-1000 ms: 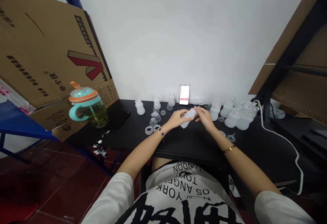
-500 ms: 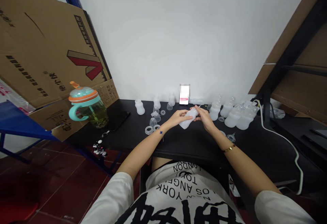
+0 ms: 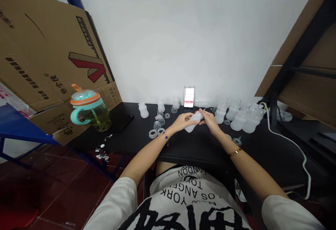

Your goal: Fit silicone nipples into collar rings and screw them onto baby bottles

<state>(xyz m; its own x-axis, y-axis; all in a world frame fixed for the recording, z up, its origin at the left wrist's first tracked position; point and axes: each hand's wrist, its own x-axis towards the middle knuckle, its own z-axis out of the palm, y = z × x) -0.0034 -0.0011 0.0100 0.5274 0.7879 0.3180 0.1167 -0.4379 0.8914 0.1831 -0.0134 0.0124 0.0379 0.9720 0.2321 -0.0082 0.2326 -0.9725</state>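
Tilted above the black table is a frosted white baby bottle [image 3: 192, 126], its base toward me and its top up to the right. My left hand [image 3: 182, 122] is closed round the bottle's body from the left. My right hand [image 3: 210, 120] has its fingers closed at the bottle's top end, where they hide most of the neck. Left of the hands lie white collar rings [image 3: 153, 134] and clear domed caps [image 3: 157, 125]. Several frosted bottles with teats [image 3: 238, 120] stand to the right, and a clear teat [image 3: 237, 141] lies near my right forearm.
A phone [image 3: 189, 97] with a lit screen leans on the wall behind my hands. Further bottles [image 3: 143, 110] stand at the back left. A large handled jug [image 3: 90, 109] and a dark phone [image 3: 123, 123] are at far left. A white cable [image 3: 291, 147] runs along the right.
My fingers have shifted slightly at the bottle's top, and the bottle is turned a little. Both hands keep hold of it; the other things have not moved.
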